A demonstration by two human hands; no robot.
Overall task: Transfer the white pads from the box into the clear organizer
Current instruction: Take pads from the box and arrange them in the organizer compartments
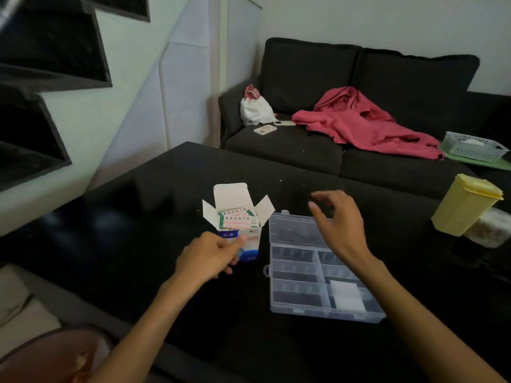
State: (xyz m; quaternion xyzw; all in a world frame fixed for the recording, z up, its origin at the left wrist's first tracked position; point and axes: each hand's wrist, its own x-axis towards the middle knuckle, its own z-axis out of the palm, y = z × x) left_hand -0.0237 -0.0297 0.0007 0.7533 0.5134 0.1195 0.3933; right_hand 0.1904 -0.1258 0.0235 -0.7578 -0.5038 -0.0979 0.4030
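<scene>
A small white and blue box point(250, 243) stands upright on the black table point(154, 244) with its top flaps open. Printed white packets point(239, 218) stick out of its top. My left hand point(207, 257) grips the box's lower front. Right of the box lies the clear organizer point(298, 275), its lid open toward the far side. A stack of white pads point(347, 295) sits in its near right compartment. My right hand point(338, 222) hovers above the organizer's lid, fingers loosely spread, holding nothing.
A yellow lidded container point(466, 204) and a clear jar point(490, 229) stand at the table's right edge. Behind the table is a dark sofa point(304, 150) with a pink garment point(365, 123), a white bag point(254, 109), a phone point(265, 129) and a white basket point(472, 146).
</scene>
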